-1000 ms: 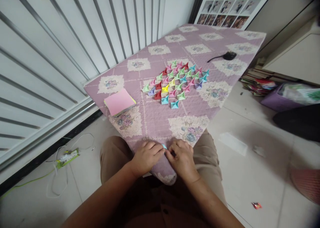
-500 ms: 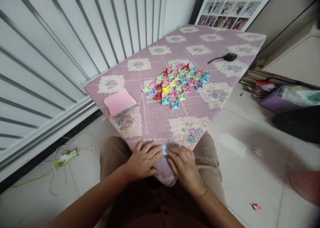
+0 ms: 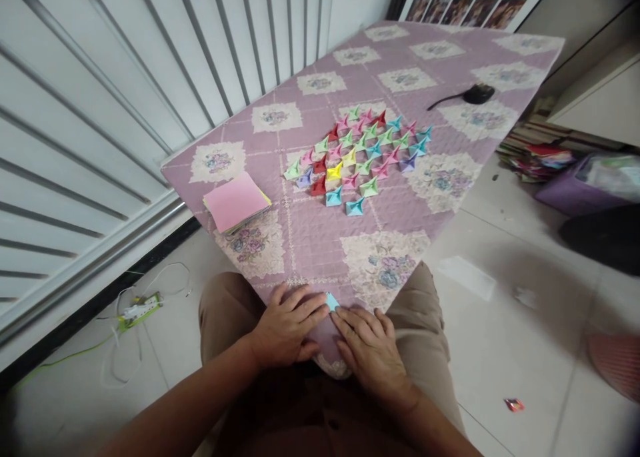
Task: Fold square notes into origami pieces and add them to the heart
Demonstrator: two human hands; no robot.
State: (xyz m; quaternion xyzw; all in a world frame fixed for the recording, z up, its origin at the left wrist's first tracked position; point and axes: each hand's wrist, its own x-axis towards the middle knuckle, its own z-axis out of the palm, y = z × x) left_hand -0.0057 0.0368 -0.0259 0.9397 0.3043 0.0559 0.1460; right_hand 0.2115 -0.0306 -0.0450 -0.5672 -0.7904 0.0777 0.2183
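A small folded piece of light blue paper [image 3: 331, 301] lies on the table near its front corner, between my two hands. My left hand [image 3: 289, 325] rests flat with its fingers spread, the fingertips touching the paper's left side. From the right, my right hand [image 3: 370, 347] lies with its fingers stretched out and their tips on the paper's lower right edge. Part of the paper is hidden under the fingertips. Further up the table stand several rows of small folded paper pieces [image 3: 334, 171] in red, pink, green, yellow, blue and purple.
A stack of square paper sheets [image 3: 236, 202], pink on top, sits at the left on the floral tablecloth [image 3: 310, 233]. A black object with a cord [image 3: 479, 94] lies at the far right. On the floor at left is a power strip [image 3: 140, 311]; a purple container [image 3: 567, 187] stands at right.
My right hand has flattened, its fingers now more stretched out along the paper's lower right edge. The left hand stays about where it was. The whole view has shifted slightly.
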